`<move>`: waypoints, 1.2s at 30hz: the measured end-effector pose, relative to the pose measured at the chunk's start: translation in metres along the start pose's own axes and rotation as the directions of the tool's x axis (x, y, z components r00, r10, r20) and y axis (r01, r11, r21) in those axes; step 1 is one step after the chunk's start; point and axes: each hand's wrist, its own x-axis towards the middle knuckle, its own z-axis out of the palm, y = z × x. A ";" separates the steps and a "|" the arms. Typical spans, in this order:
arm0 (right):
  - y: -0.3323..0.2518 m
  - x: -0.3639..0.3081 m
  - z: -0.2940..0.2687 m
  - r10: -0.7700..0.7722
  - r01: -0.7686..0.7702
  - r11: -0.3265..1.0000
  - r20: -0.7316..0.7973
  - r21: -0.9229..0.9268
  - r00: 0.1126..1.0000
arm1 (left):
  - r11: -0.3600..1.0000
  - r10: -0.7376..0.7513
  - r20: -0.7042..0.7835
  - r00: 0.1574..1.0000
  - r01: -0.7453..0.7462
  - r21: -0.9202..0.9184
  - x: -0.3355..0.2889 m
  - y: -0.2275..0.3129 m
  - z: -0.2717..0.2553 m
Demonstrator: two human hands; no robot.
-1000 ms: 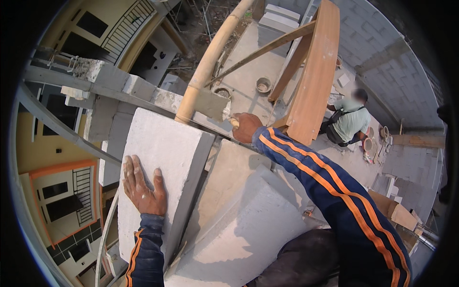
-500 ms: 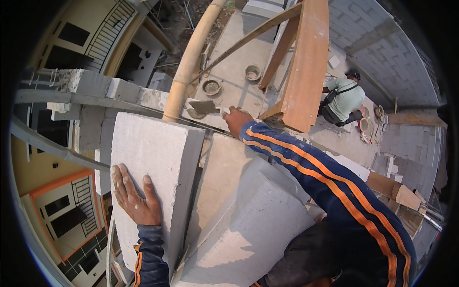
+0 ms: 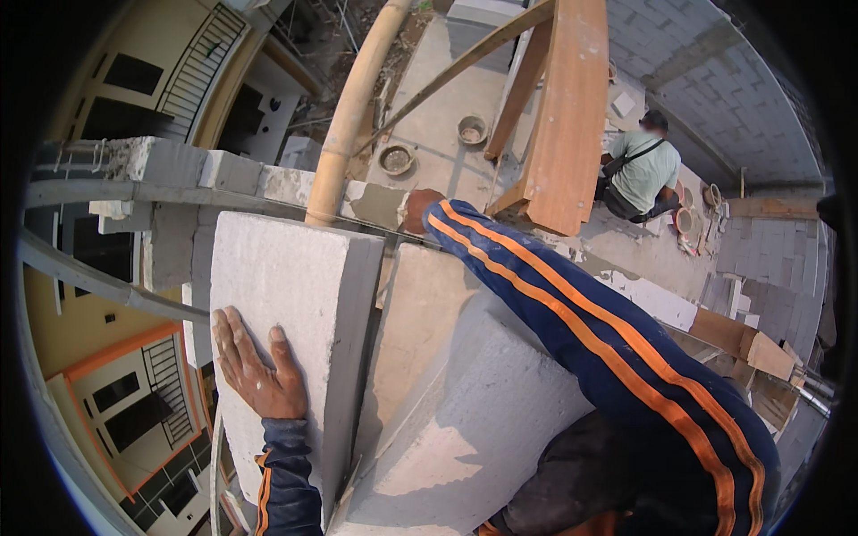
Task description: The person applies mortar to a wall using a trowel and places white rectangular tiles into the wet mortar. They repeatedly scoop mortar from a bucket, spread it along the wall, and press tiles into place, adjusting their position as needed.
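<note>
My left hand point(image 3: 255, 362) lies flat, fingers spread, on the left face of a big light-grey lightweight block point(image 3: 295, 304) that stands on edge on top of a wall. My right arm, in a dark blue sleeve with orange stripes, reaches over the block's far end. My right hand point(image 3: 418, 210) is at the block's far top corner, by a patch of grey mortar point(image 3: 375, 204) on the block course; its fingers are mostly hidden. A wider grey block point(image 3: 465, 429) sits to the right under my arm.
A bamboo pole point(image 3: 353, 107) and wooden planks point(image 3: 559, 116) rise ahead. Below, a person in a pale green shirt point(image 3: 643, 174) crouches on a concrete floor by round bowls point(image 3: 396, 159). Stacked grey blocks point(image 3: 769, 250) lie at right. A building front drops away at left.
My head has tilted so the view shifted; the block now fills more of the lower left. My left hand has slid lower on the block face. My right hand stays at the far corner.
</note>
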 end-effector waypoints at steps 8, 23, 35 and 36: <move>0.128 -0.031 0.097 0.053 -0.043 0.972 -0.036 0.231 0.998 | 1.000 -0.027 0.014 1.000 0.026 0.017 -0.002 0.001 -0.001; 0.240 -0.148 0.145 0.182 -0.178 0.915 0.024 0.363 0.983 | 1.000 -0.013 0.033 0.999 0.013 0.000 0.000 0.001 -0.003; 0.288 -0.361 0.034 0.260 -0.260 0.966 -0.072 0.010 0.963 | 1.000 0.003 0.014 1.000 -0.003 0.001 0.000 0.001 -0.009; 0.293 -0.391 0.027 0.308 -0.310 0.951 -0.069 -0.022 0.949 | 0.999 0.045 0.011 0.999 -0.045 0.003 -0.001 -0.001 -0.007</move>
